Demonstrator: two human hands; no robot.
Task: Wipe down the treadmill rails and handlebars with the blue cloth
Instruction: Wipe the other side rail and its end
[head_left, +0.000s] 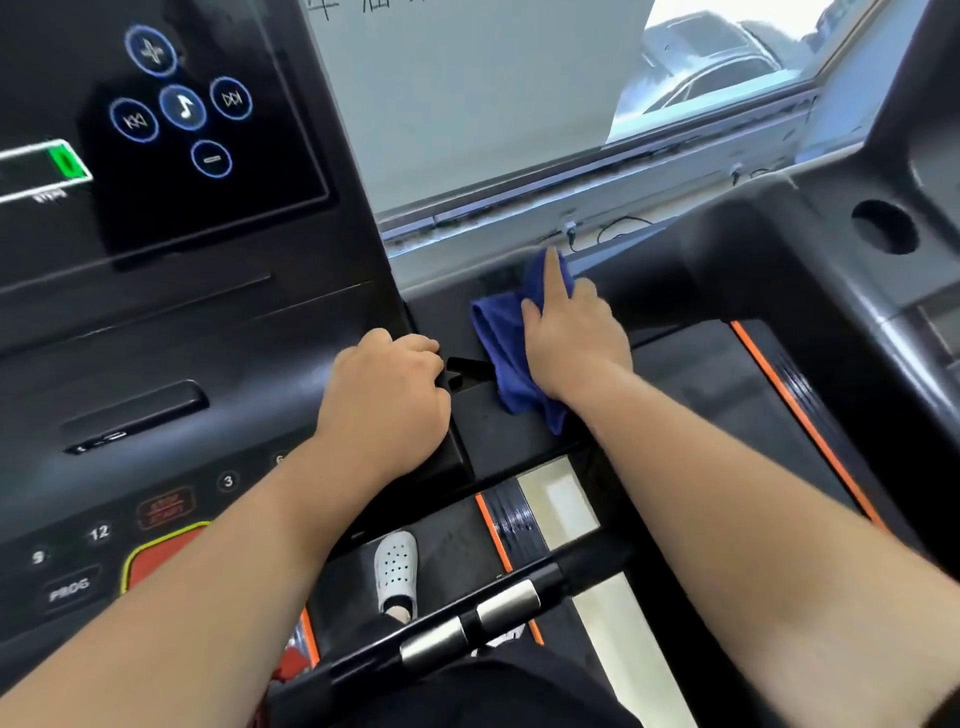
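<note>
The blue cloth (501, 343) lies bunched on the black treadmill rail (452, 301) just right of the console. My right hand (571, 338) presses down on the cloth, index finger stretched forward over it. My left hand (387, 395) curls round the right edge of the console where it meets the rail. A black handlebar with two silver grip sensors (506, 605) crosses the lower middle of the view, below both forearms.
The treadmill console (171, 322) with lit buttons fills the left. A second treadmill with an orange-edged belt (810, 431) and a cup hole (883, 226) stands at right. A window sill with cables (571, 228) runs behind. A white perforated shoe (396, 569) shows below.
</note>
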